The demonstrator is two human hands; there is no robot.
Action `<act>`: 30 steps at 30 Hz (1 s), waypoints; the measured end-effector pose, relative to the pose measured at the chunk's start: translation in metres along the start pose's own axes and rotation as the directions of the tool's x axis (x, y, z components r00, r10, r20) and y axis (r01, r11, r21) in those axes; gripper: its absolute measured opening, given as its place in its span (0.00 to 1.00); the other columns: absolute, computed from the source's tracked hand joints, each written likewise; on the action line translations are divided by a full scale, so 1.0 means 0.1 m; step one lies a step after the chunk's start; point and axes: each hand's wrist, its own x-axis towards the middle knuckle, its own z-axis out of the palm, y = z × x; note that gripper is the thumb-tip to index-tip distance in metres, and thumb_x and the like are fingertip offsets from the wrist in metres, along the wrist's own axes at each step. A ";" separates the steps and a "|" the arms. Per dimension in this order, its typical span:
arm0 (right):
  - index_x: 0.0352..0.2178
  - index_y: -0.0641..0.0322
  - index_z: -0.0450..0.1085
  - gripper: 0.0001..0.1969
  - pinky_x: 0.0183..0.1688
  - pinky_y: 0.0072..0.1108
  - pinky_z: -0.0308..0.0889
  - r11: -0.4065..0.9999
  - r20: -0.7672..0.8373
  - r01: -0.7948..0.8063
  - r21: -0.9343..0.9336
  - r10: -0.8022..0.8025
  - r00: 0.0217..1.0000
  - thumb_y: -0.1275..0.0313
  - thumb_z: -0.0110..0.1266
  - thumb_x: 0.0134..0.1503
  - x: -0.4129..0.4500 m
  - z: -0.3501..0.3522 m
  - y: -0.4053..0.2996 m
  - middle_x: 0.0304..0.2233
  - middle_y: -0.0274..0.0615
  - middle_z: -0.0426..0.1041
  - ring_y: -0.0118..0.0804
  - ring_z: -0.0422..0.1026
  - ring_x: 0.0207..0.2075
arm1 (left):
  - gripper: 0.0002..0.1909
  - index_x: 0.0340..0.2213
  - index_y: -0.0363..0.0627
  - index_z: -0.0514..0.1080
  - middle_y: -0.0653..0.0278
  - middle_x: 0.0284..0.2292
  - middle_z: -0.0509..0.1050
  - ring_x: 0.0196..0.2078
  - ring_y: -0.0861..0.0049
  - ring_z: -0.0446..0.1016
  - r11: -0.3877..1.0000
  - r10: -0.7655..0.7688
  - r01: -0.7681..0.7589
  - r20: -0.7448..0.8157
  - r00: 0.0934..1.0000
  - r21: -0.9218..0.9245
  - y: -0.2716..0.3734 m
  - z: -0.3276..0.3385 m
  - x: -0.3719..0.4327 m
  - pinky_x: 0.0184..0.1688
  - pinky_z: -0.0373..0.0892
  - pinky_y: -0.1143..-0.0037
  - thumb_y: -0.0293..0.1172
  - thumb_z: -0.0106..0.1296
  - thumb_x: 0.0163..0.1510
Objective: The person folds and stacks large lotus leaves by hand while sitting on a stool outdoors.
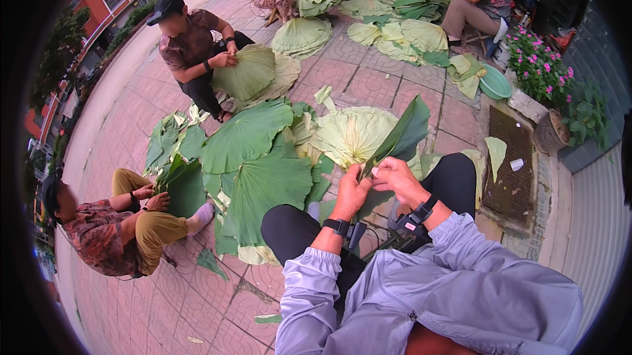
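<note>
Both my hands grip the edge of a folded green lotus leaf point(406, 130), which rises up and to the right from my fingers above my lap. My left hand point(351, 192) pinches it from the left. Close against it, my right hand point(395, 180) has thumb and fingers on the same edge. Just beyond my hands a pale lotus leaf point(353, 133) lies on the paving, its underside apparently up. Large green lotus leaves point(269, 184) overlap in a pile to the left of my knee. Parts of the held leaf are hidden behind my fingers.
A seated person point(98, 231) at left and a crouching person point(192, 54) farther back handle leaves. More people sit at the top around leaf piles point(395, 39). A green basin point(495, 82), pink flowers point(538, 64), a basket point(551, 132) and a rusty metal cover point(511, 167) stand or lie at right.
</note>
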 end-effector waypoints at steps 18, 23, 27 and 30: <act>0.36 0.61 0.71 0.13 0.48 0.38 0.61 -0.053 0.541 0.599 -0.799 -0.497 0.678 0.68 0.66 0.53 0.63 -0.35 -0.93 0.36 0.44 0.71 0.48 0.70 0.44 | 0.13 0.40 0.35 0.69 0.39 0.32 0.77 0.36 0.43 0.77 0.941 -0.096 0.051 0.121 0.988 0.334 0.29 -0.46 0.85 0.42 0.72 0.58 0.28 0.55 0.54; 0.37 0.63 0.71 0.15 0.46 0.41 0.65 0.008 0.599 0.625 -0.781 -0.276 0.752 0.66 0.67 0.55 0.98 -0.38 -0.90 0.35 0.48 0.75 0.54 0.75 0.43 | 0.16 0.43 0.36 0.71 0.39 0.35 0.79 0.41 0.41 0.79 0.918 -0.139 0.032 0.246 0.959 0.395 0.18 -0.55 1.18 0.44 0.73 0.57 0.29 0.55 0.54; 0.37 0.69 0.69 0.20 0.39 0.48 0.70 0.205 0.594 0.635 -0.745 -0.227 0.771 0.62 0.67 0.57 1.18 -0.47 -0.75 0.35 0.55 0.75 0.64 0.77 0.38 | 0.17 0.45 0.37 0.72 0.37 0.37 0.80 0.43 0.40 0.79 0.909 -0.206 0.084 0.264 0.942 0.408 0.01 -0.51 1.33 0.46 0.73 0.56 0.30 0.55 0.54; 0.36 0.68 0.69 0.20 0.39 0.47 0.69 0.212 0.556 0.600 -0.772 -0.233 0.798 0.61 0.67 0.57 1.35 -0.48 -0.68 0.30 0.56 0.75 0.65 0.77 0.36 | 0.17 0.45 0.37 0.72 0.35 0.37 0.79 0.44 0.37 0.78 0.894 -0.230 0.095 0.266 0.936 0.438 -0.06 -0.42 1.43 0.47 0.73 0.54 0.30 0.56 0.54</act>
